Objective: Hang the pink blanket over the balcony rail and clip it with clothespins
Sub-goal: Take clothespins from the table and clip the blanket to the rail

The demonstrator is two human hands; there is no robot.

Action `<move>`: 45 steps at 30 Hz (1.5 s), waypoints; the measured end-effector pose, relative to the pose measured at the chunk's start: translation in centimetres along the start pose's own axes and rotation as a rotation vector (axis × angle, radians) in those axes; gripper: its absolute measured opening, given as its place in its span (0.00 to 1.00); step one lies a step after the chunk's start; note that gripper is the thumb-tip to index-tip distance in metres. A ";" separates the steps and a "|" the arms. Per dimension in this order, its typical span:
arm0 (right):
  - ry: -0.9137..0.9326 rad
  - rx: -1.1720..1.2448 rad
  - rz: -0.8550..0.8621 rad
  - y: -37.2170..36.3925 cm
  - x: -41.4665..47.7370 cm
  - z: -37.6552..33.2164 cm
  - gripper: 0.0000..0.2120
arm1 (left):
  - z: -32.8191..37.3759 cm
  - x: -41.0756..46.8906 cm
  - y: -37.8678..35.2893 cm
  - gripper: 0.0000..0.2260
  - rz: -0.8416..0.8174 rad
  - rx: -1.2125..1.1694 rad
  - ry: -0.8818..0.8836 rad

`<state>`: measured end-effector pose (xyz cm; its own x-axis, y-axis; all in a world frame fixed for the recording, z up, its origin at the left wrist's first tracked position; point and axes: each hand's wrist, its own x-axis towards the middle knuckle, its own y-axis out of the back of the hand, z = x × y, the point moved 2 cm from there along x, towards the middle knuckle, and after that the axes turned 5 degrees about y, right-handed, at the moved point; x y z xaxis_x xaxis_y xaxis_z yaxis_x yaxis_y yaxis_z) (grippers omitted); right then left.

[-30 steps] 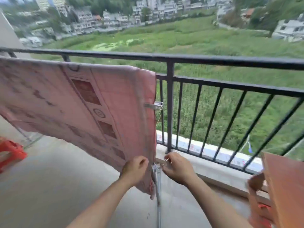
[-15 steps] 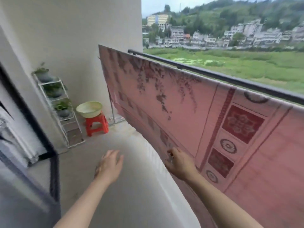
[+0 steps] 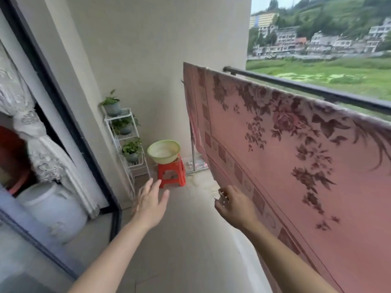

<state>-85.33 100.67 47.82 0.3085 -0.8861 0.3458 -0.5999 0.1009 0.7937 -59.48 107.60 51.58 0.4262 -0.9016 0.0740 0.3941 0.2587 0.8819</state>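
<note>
Left hand [image 3: 151, 203] spread and empty; right hand [image 3: 233, 205] pinching a small blurred clothespin [image 3: 222, 196] beside pink blanket [image 3: 296, 166].

Blanket [image 3: 296, 166] right; basin [image 3: 163, 151] on stool [image 3: 171, 174]; plant rack [image 3: 127, 142] left.
</note>
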 end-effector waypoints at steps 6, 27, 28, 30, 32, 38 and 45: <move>0.001 0.064 -0.030 -4.7 15.9 -2.0 0.14 | -2.4 13.3 1.8 0.26 0.027 -0.003 0.036; -0.214 0.042 -0.002 -26.5 61.8 0.4 0.14 | -9.1 69.6 -4.9 0.26 -0.183 -0.068 -0.099; -0.229 0.056 0.005 -27.2 63.6 1.1 0.14 | -9.0 71.8 -5.7 0.26 -0.191 -0.062 -0.100; -0.241 0.071 0.032 -28.8 67.2 2.6 0.15 | -8.7 76.2 -7.5 0.26 -0.204 -0.067 -0.100; -0.251 0.083 0.037 -30.3 71.2 4.4 0.15 | -8.3 80.6 -9.4 0.26 -0.221 -0.071 -0.097; -0.297 0.084 0.067 -33.5 85.1 10.6 0.16 | -4.7 94.3 -14.2 0.26 -0.287 -0.089 -0.105; -0.346 0.076 0.049 -36.6 98.6 14.0 0.15 | -1.7 108.3 -16.3 0.27 -0.325 -0.073 -0.149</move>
<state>-43.25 3.27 45.87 0.0171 -0.9831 0.1823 -0.6654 0.1249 0.7360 -18.34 6.35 44.46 0.1478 -0.9800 -0.1328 0.5485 -0.0305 0.8356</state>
